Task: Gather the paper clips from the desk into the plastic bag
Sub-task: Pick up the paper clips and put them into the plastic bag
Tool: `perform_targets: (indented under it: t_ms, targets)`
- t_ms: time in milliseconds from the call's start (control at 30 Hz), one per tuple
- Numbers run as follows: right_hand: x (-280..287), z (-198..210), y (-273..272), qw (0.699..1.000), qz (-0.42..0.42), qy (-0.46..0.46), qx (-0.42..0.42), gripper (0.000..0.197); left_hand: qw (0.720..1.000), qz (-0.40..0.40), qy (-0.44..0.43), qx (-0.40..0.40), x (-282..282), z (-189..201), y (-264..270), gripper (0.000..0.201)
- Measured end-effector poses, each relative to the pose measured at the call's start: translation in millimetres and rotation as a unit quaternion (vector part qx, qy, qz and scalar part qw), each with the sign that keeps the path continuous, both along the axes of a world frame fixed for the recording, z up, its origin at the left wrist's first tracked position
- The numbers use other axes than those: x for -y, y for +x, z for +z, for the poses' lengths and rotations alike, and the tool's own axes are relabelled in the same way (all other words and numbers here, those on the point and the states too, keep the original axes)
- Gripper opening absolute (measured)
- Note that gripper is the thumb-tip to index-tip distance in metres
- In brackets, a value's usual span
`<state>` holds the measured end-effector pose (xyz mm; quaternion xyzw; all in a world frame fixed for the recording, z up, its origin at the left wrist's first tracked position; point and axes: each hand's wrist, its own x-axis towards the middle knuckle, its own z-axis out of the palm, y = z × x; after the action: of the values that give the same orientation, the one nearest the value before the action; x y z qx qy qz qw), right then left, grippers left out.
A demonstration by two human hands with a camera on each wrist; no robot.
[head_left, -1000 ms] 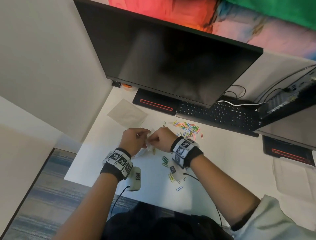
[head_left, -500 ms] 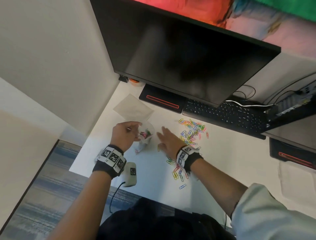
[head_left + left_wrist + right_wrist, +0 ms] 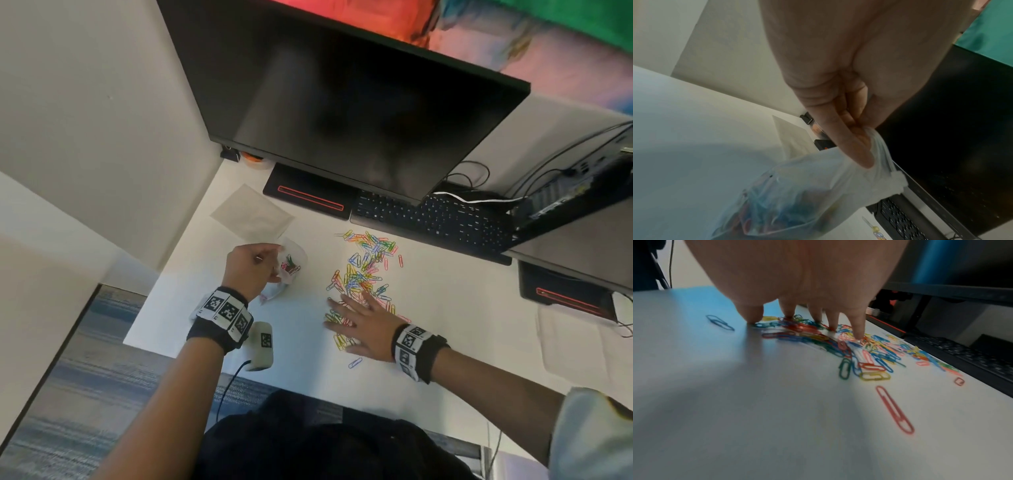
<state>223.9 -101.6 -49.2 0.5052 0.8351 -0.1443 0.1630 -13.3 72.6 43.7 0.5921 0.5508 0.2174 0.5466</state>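
A clear plastic bag (image 3: 291,267) (image 3: 797,203) with some coloured clips inside hangs just above the white desk (image 3: 301,325). My left hand (image 3: 251,267) (image 3: 855,134) pinches its bunched top between thumb and fingers. Many coloured paper clips (image 3: 366,267) (image 3: 865,352) lie scattered in the middle of the desk, in front of the keyboard. My right hand (image 3: 356,322) (image 3: 803,321) lies spread, fingertips (image 3: 858,335) pressing down on the near end of the pile. One blue clip (image 3: 355,362) (image 3: 720,322) lies apart near the wrist, and a red clip (image 3: 895,409) lies alone.
A black monitor (image 3: 342,102) overhangs the back of the desk, with a black keyboard (image 3: 435,219) under it. An empty flat clear bag (image 3: 251,212) lies at the back left. Black stands with red lines (image 3: 308,197) (image 3: 565,298) and cables (image 3: 479,192) sit at the back and right.
My right hand let go of the bag, swung right and came down spread on the clips. The left hand stayed on the bag's top, which now hangs showing its clips.
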Motion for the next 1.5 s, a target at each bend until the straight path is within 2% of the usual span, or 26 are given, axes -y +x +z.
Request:
perform_targets:
  t_ms: [67,167,300,367,400,433,500,533,600,667,700,733,833,900,1000,1133,1200,1300,1333,1433,1500]
  targets:
    - [-2,5,2,1.000,-0.013,0.005,-0.014,0.062,1.000,-0.003,-0.006,-0.008,2,0,2,0.022]
    - [-9,4,6,0.998,-0.031,0.023,-0.055,0.071,1.000,-0.011,-0.003,-0.014,6,1,7,0.021]
    - [-22,2,8,0.995,-0.065,0.043,-0.055,0.051,0.999,-0.030,0.006,-0.016,14,3,17,0.020]
    - [-28,2,11,0.984,-0.140,0.066,-0.093,0.040,0.999,-0.038,0.008,-0.024,16,2,22,0.019]
    - [-31,5,13,0.965,-0.206,0.079,-0.140,0.032,0.999,-0.041,0.007,-0.024,17,1,25,0.019]
    - [-34,10,15,0.931,-0.290,0.095,-0.199,0.024,0.999,-0.044,0.005,-0.022,18,1,28,0.018]
    - [-38,25,19,0.834,-0.454,0.100,-0.296,0.016,0.998,-0.054,0.005,-0.021,21,1,32,0.018]
    - [-40,34,18,0.790,-0.506,0.105,-0.330,0.015,0.998,-0.061,0.007,-0.021,22,2,35,0.018]
    - [-46,50,14,0.718,-0.560,0.108,-0.400,0.016,0.997,-0.072,0.008,-0.022,24,1,39,0.018]
    - [-54,69,3,0.620,-0.582,0.069,-0.521,0.019,0.997,-0.075,0.002,-0.024,26,0,43,0.019]
    - [-58,77,-4,0.583,-0.580,0.036,-0.568,0.021,0.997,-0.077,-0.001,-0.025,27,-1,46,0.019]
    - [-62,80,-11,0.567,-0.576,0.007,-0.589,0.022,0.997,-0.079,-0.004,-0.027,28,-1,48,0.020]
    - [-70,78,-33,0.599,-0.575,-0.050,-0.556,0.016,0.996,-0.091,-0.008,-0.024,33,0,55,0.023]
    - [-75,72,-45,0.609,-0.593,-0.052,-0.524,0.007,0.995,-0.098,-0.005,-0.022,34,0,56,0.024]
    - [-80,67,-54,0.634,-0.607,-0.040,-0.477,0.022,0.994,-0.105,-0.007,-0.022,34,0,57,0.024]
    - [-82,77,-54,0.713,-0.570,-0.037,-0.407,0.021,0.992,-0.125,0.001,-0.021,34,0,57,0.034]
    - [-83,78,-52,0.735,-0.562,-0.012,-0.379,0.015,0.991,-0.132,-0.002,-0.015,34,1,57,0.036]
    - [-84,76,-50,0.778,-0.526,0.031,-0.341,0.020,0.991,-0.136,0.002,-0.018,33,3,58,0.038]
    - [-84,77,-50,0.785,-0.520,0.033,-0.337,0.022,0.991,-0.136,0.005,-0.019,32,3,58,0.038]
    - [-81,84,-46,0.797,-0.490,0.036,-0.351,0.020,0.991,-0.129,0.007,-0.022,28,4,59,0.028]
    - [-79,90,-41,0.826,-0.442,0.008,-0.349,0.021,0.992,-0.124,0.004,-0.026,26,4,60,0.019]
